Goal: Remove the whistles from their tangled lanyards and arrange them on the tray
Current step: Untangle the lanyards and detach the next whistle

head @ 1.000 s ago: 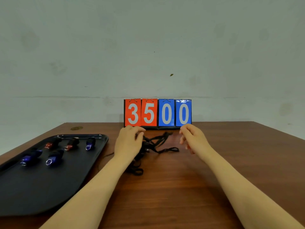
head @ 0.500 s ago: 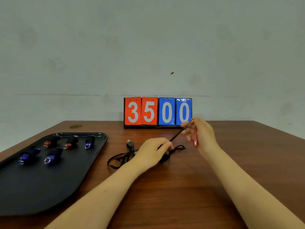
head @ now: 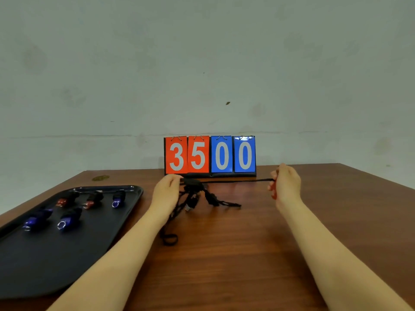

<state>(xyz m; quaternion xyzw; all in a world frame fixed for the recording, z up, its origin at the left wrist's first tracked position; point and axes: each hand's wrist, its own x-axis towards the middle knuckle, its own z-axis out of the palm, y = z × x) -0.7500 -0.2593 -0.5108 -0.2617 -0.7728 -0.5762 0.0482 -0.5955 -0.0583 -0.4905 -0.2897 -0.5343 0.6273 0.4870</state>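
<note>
Your left hand [head: 167, 189] pinches the knotted lanyards [head: 194, 194] near the bench's far edge; your right hand [head: 285, 187] closes on a red whistle [head: 273, 194], one cord taut between. Pull steadily, level, anchoring the knot, then carry it to the tray [head: 67, 254].

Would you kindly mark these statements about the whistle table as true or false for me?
1. Five whistles lie on the black plastic tray. True.
2. The flip scoreboard reads 0035. False: it reads 3500.
3. The left hand holds the tangled bundle of black lanyards. True.
4. The right hand rests flat and empty on the brown wooden table. False: it is raised, holding a taut black cord and something red.
5. The tray sits right of the scoreboard. False: it sits left.
</note>
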